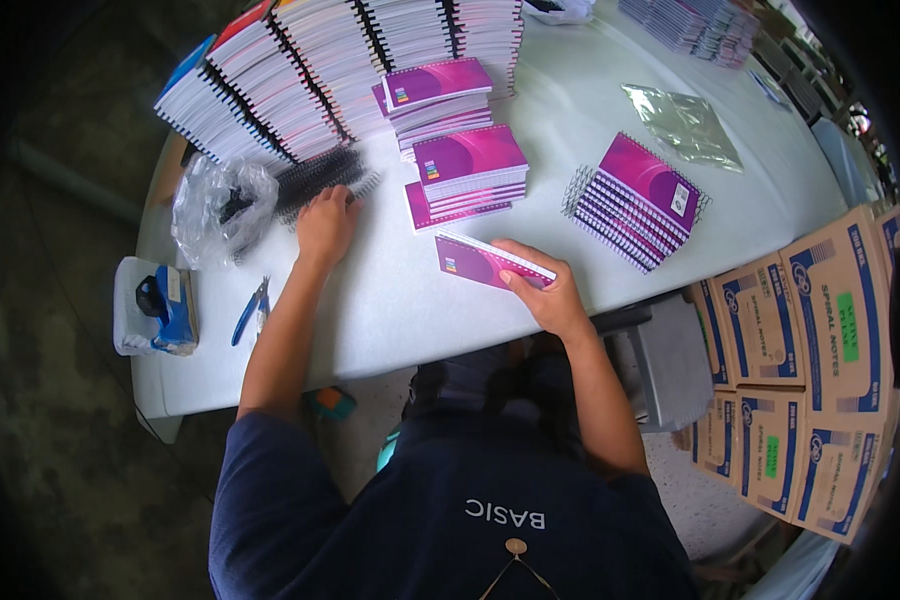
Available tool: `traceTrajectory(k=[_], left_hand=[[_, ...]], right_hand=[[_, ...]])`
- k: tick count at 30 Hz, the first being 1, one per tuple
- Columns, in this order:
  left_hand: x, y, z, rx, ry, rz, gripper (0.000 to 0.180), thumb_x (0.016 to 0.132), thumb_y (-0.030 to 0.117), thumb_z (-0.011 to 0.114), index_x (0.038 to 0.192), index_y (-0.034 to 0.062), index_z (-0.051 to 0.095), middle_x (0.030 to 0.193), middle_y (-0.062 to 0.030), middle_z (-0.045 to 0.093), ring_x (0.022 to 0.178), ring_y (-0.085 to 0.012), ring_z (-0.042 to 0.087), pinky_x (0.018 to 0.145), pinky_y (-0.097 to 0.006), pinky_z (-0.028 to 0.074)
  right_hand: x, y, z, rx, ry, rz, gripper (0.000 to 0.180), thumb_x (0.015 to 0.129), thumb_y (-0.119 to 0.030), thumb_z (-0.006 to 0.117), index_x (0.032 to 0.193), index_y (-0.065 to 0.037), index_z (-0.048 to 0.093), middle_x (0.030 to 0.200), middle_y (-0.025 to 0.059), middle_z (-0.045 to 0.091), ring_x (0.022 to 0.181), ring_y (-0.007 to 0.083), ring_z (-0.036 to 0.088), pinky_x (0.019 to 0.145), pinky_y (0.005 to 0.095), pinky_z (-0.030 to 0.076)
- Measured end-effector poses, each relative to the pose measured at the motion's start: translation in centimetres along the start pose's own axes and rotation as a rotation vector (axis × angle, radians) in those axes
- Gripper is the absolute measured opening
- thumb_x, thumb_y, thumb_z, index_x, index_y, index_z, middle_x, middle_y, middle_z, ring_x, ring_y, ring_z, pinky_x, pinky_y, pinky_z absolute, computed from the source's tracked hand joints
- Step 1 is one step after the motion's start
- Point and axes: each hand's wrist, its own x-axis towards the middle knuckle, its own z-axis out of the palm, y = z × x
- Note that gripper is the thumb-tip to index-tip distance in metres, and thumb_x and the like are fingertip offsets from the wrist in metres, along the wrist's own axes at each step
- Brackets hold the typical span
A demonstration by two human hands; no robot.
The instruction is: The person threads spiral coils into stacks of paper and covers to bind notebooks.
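My right hand (548, 295) grips a purple notepad (480, 262) by its right end, thumb on the cover. A row of punched holes runs along the pad's upper edge, and no coil shows in it. My left hand (327, 225) is at the near edge of a pile of black spiral coils (315, 180), its fingers closed on the coils; how many they pinch is hidden. Just beyond the held pad stand stacks of similar purple pads (470, 155). To the right, a pile of purple notebooks (640, 200) has spiral coils along the edges.
Tall rows of thick bound books (300, 70) line the table's far left. A clear plastic bag (225, 210), blue-handled pliers (250, 312) and a blue tape dispenser (175, 310) lie at left. A clear packet (682, 125) lies far right. Cardboard boxes (760, 330) are stacked beside the table.
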Motion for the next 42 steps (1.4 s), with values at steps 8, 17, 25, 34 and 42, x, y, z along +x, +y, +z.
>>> traceTrajectory(k=[8,17,25,34,42], left_hand=[[0.4,1.1,-4.9,-0.426,0.079,-0.066,0.026,0.087,0.022,0.055,0.102,0.0034,0.063,0.097,-0.0168,0.063,0.091,-0.0313,0.061,0.078,-0.04,0.046],[-4.1,6.8,-6.1,-1.006,-0.579,0.081,0.037,0.097,0.036,0.045,0.085,0.0015,0.051,0.067,-0.0053,0.047,0.067,-0.0127,0.043,0.065,-0.028,0.039],[-3.2,7.5,-5.8,-1.158,-0.538,0.022,0.025,0.094,0.027,0.054,0.091,0.0022,0.053,0.077,-0.0065,0.051,0.07,-0.0121,0.047,0.064,-0.026,0.041],[-0.8,7.4,-8.9,-0.504,-0.352,0.668,0.036,0.078,0.019,0.07,0.108,0.0076,0.054,0.101,-0.0071,0.059,0.087,-0.0222,0.055,0.081,-0.035,0.038],[-1.9,9.4,-10.4,-0.199,-0.335,0.785,0.029,0.074,0.024,0.072,0.095,0.0093,0.059,0.087,-0.0042,0.06,0.091,-0.021,0.056,0.084,-0.036,0.036]], right_hand=[[0.0,0.3,-0.4,0.044,0.045,0.063,0.033,0.084,0.002,0.059,0.117,0.0,0.06,0.114,0.0086,0.062,0.104,0.0127,0.055,0.093,0.027,0.042],[-0.1,0.8,-0.4,0.06,0.049,0.03,0.031,0.084,0.001,0.059,0.116,0.001,0.06,0.111,0.0078,0.064,0.099,0.0111,0.057,0.088,0.0245,0.045],[-0.2,0.2,-0.5,0.049,0.031,0.038,0.029,0.085,0.0,0.06,0.114,0.0,0.062,0.108,0.0078,0.066,0.097,0.0104,0.057,0.087,0.024,0.045],[-0.2,0.2,-0.3,0.062,0.018,0.103,0.027,0.086,-0.003,0.061,0.112,0.0,0.063,0.102,0.0057,0.067,0.09,0.0095,0.058,0.082,0.0234,0.046],[-1.2,0.9,0.2,-0.099,0.023,-0.019,0.025,0.086,-0.006,0.061,0.111,-0.001,0.063,0.094,0.0086,0.069,0.08,0.0094,0.059,0.074,0.0241,0.047]])
